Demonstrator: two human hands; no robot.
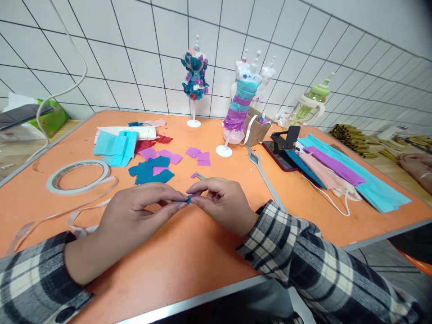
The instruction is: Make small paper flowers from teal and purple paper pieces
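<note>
No text, brand or number can be read for certain. The roll of tape [77, 165] lying at the left of the worktop [209, 252] carries a line of grey printing along the inside of its ring, with what seem to be separate characters, but they are too small and blurred to make out. On the turquoise-and-purple dress form [240, 101], small dark blue marks show on the white part above the turquoise band; whether they are letters or a pattern cannot be told. Both sets of marks are left unread here.
</note>
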